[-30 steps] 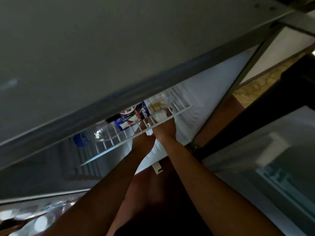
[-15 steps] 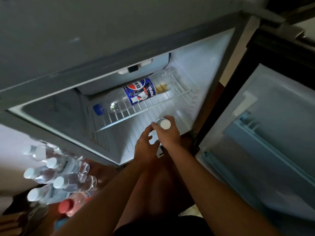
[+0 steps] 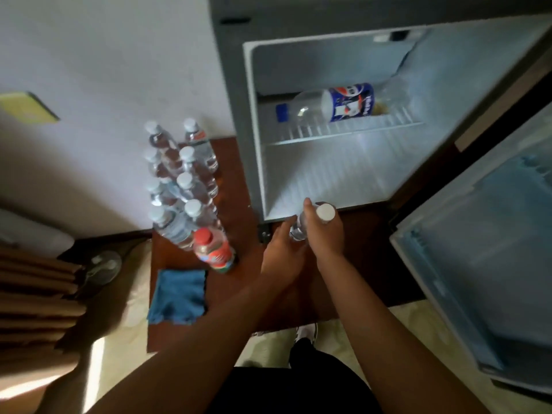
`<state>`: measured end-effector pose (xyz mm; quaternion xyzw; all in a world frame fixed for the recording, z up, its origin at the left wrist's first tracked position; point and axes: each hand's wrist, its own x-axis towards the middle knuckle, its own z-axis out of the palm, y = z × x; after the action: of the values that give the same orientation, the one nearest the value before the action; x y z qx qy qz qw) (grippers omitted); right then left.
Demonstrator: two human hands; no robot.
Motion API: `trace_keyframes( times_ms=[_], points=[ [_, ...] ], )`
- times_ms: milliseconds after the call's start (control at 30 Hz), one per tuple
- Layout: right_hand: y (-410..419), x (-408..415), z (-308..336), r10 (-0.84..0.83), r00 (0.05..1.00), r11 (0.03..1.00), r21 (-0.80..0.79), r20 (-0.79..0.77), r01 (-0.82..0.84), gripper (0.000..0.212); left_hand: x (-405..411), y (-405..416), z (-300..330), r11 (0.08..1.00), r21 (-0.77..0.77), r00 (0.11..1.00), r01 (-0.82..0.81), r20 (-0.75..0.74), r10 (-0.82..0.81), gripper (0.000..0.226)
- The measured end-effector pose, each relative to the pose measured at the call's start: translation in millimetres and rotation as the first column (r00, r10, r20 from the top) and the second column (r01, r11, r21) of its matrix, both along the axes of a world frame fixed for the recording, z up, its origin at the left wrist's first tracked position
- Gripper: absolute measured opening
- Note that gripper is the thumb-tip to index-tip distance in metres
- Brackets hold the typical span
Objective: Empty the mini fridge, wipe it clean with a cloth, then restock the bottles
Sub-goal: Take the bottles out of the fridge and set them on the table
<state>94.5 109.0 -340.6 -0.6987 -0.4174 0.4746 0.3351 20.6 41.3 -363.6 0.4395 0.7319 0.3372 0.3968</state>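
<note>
The mini fridge (image 3: 448, 162) stands open, its door (image 3: 490, 264) swung to the right. On its wire shelf (image 3: 343, 134) lies a large blue-labelled bottle (image 3: 343, 104) on its side. Just in front of the fridge's lower edge my right hand (image 3: 327, 234) grips a small water bottle with a white cap (image 3: 325, 213). My left hand (image 3: 282, 255) touches the same bottle's lower part from the left. Several water bottles (image 3: 182, 186) and a red-capped drink bottle (image 3: 213, 252) stand on the brown surface left of the fridge. A blue cloth (image 3: 179, 294) lies in front of them.
The brown wooden platform (image 3: 245, 180) carries the fridge and bottles. A small fan (image 3: 103, 268) and stacked brown slats (image 3: 35, 297) are at the left. A white wall (image 3: 113, 70) is behind. My shoe (image 3: 307, 331) shows below on the pale floor.
My hands have drawn the small water bottle out of the fridge's lower compartment to just in front of it. The view has swung down and left, showing the bottles and cloth.
</note>
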Motion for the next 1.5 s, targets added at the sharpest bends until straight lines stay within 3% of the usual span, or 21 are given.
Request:
trace_keyframes(
  times_ms=[133, 267, 767, 933, 1100, 1500],
  points=[
    [-44, -25, -4, 0.072, 0.997, 0.997, -0.024, 0.018, -0.071, 0.029, -15, -49, -2, 0.993, 0.013, 0.993, -0.116, -0.003, 0.116, 0.056],
    [-81, -42, -6, 0.132, 0.987, 0.991, -0.024, 0.087, -0.130, 0.028, -27, -88, -5, 0.992, -0.016, 0.992, -0.126, 0.017, 0.127, 0.058],
    [-143, -76, -12, 0.407, 0.901, 0.913, -0.053, 0.150, -0.404, 0.049, -51, -154, -18, 0.965, -0.085, 0.964, -0.249, 0.078, 0.256, 0.065],
    [-153, -82, -9, 0.504, 0.853, 0.863, -0.055, 0.137, -0.501, 0.048, -58, -161, -22, 0.945, -0.095, 0.942, -0.314, 0.094, 0.322, 0.053],
    [-158, -93, -10, 0.568, 0.803, 0.820, -0.042, 0.179, -0.570, 0.062, -60, -166, -25, 0.914, -0.104, 0.905, -0.391, 0.135, 0.403, 0.053],
    [-162, -97, -7, 0.574, 0.785, 0.803, 0.029, 0.232, -0.596, 0.041, -78, -158, -15, 0.874, -0.139, 0.871, -0.466, 0.102, 0.481, 0.047]
  ],
)
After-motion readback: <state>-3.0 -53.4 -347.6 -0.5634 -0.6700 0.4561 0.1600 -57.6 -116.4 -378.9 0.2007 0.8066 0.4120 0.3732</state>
